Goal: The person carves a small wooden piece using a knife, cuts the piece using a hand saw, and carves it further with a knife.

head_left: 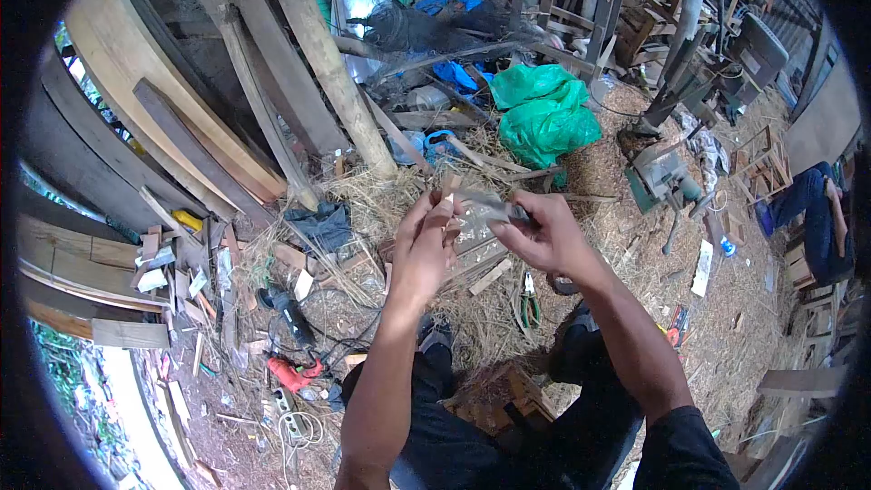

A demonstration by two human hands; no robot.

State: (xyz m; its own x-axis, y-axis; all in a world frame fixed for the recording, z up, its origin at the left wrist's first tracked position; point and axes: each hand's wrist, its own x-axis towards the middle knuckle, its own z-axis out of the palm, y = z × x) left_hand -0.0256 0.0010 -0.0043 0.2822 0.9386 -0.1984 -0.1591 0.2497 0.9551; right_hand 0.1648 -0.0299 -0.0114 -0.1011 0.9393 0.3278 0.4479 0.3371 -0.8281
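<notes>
Near the middle of the view, my left hand (426, 243) has its fingers wrapped round a small piece of wood (451, 183), whose pale end sticks up past the fingertips. Just to the right, my right hand (544, 234) grips a flat metal blade (483, 201) by its near end. The blade points left and its far end reaches the small wood piece; whether they touch is hard to tell. Both hands are raised above the straw and shavings. Most of the wood piece is hidden by my left fingers.
Below the hands lie green-handled pliers (529, 301). A red power tool (295, 373) and a black grinder (287, 313) lie lower left. A green plastic bag (544, 116) sits ahead. Long planks (136, 63) lean at left. Another person's legs (806, 195) show at far right.
</notes>
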